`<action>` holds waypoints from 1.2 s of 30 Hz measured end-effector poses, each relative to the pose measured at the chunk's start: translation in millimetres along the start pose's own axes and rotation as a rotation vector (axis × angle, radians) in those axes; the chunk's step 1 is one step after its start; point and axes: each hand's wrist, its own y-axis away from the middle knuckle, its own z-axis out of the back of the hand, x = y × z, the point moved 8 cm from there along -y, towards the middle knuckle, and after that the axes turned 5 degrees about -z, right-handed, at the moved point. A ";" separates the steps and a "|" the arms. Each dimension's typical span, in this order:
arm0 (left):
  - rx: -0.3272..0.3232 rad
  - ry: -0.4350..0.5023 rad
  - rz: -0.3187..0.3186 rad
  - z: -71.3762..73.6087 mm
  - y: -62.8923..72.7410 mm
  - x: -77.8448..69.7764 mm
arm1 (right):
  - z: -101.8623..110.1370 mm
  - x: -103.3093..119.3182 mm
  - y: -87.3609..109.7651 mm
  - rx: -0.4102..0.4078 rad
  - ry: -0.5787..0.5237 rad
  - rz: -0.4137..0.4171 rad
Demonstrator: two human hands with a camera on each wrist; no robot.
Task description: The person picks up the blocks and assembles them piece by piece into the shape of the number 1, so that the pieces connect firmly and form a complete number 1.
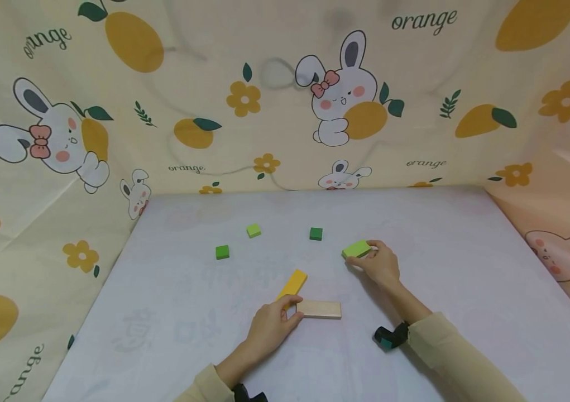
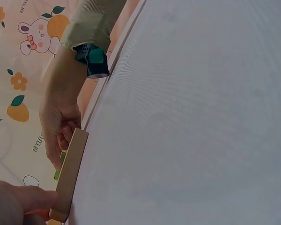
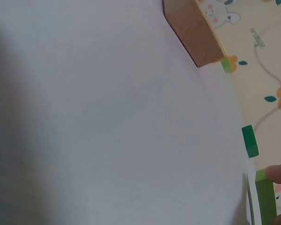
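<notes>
My left hand (image 1: 271, 328) pinches the left end of a plain wooden block (image 1: 321, 310) between thumb and fingers. In the left wrist view the same wooden block (image 2: 71, 173) runs along the fingertips. A yellow block (image 1: 293, 282) lies slanted just beyond it, its near end partly hidden by my left fingers. Farther right, my right hand (image 1: 384, 267) holds a light green block (image 1: 356, 249) by its sides, thumb at the near side and fingers at the far side. The right wrist view shows this green block (image 3: 266, 197) at the lower right edge.
Three small blocks lie toward the back: a green one (image 1: 222, 252), a lime one (image 1: 253, 230) and a dark green one (image 1: 316, 234). The white tabletop (image 1: 174, 335) meets a printed cloth (image 1: 274, 111) at the back and sides. Each wrist wears a black camera (image 1: 391, 336).
</notes>
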 end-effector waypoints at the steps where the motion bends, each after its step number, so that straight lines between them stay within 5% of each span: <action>1: 0.002 -0.001 -0.002 -0.2 -0.2 0.1 | -0.4 0.6 0.7 0.004 0.001 0.006; 22: 0.006 0.004 0.008 0.2 -0.5 0.5 | -3.5 10.3 16.3 0.091 -0.001 0.102; 36: 0.002 0.000 0.002 -2.4 0.6 2.6 | -9.8 18.4 28.3 0.159 0.024 0.290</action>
